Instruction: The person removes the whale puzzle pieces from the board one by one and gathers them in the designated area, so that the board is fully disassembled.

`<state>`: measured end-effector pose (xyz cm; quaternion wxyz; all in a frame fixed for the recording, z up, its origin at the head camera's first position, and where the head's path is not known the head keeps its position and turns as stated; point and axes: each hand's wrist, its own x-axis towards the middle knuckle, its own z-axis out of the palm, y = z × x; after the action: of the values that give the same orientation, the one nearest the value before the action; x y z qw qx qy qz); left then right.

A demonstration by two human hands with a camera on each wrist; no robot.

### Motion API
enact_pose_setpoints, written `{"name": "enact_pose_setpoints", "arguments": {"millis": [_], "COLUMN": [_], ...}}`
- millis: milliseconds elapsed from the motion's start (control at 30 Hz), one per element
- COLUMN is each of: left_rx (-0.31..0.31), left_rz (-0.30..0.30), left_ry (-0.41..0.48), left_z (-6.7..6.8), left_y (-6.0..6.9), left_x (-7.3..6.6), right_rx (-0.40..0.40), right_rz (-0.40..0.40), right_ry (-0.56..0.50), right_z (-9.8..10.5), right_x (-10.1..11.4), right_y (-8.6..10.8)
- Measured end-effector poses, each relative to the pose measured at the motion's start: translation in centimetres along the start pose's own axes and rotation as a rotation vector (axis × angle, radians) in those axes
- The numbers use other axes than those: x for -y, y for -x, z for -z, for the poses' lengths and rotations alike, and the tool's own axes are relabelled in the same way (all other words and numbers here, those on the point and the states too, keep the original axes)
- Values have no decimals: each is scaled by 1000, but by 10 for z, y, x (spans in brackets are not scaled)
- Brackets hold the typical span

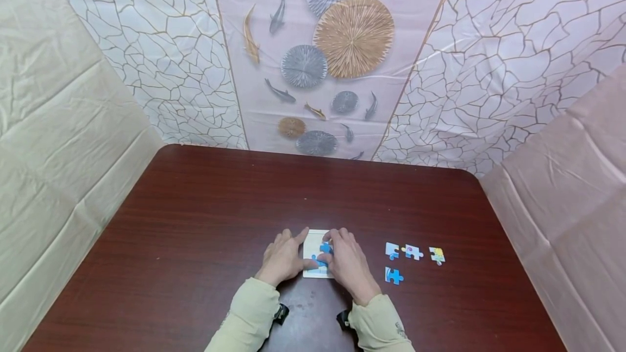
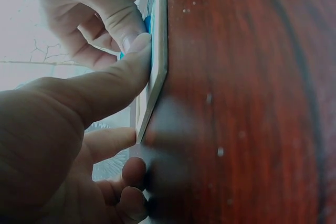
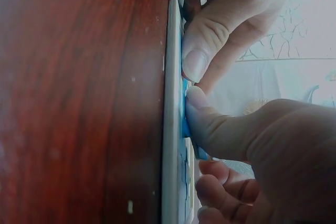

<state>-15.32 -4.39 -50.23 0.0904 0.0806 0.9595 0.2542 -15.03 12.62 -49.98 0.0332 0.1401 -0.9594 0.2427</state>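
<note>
A small white puzzle board point(image 1: 313, 239) with blue pieces in its lower part lies flat on the table. My left hand point(image 1: 282, 258) is at its left side, the thumb pressing on the pieces near the lower edge; in the left wrist view the index fingertip of this hand point(image 2: 58, 124) touches a corner of the board point(image 2: 161, 51). Over the board's right side, my right hand point(image 1: 349, 265) pinches a blue puzzle piece point(image 1: 325, 247) between thumb and index finger. The right wrist view shows this piece point(image 3: 200, 152) tilted beneath the right thumb, beside the left thumb. Fingers partly hide the board.
Right of the hands, several loose pieces lie on the dark red table point(image 1: 205, 205): a blue one point(image 1: 393, 275), a blue-and-white one point(image 1: 392, 250), a pale one point(image 1: 413, 252) and a yellow one point(image 1: 437, 255). Patterned cloth point(image 1: 171, 69) hangs behind the table's far edge.
</note>
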Motion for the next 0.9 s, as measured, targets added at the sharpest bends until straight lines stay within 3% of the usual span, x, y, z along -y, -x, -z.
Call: {"name": "enact_pose_setpoints", "arguments": {"millis": [900], "left_rx": [-23], "left_rz": [-10], "left_ry": [-6], "left_z": [0], "left_y": [0], "left_x": [1], "right_rx": [92], "right_rz": [-35], "right_ry": [-124], "right_z": [5], "right_x": [-1], "right_y": [0]}}
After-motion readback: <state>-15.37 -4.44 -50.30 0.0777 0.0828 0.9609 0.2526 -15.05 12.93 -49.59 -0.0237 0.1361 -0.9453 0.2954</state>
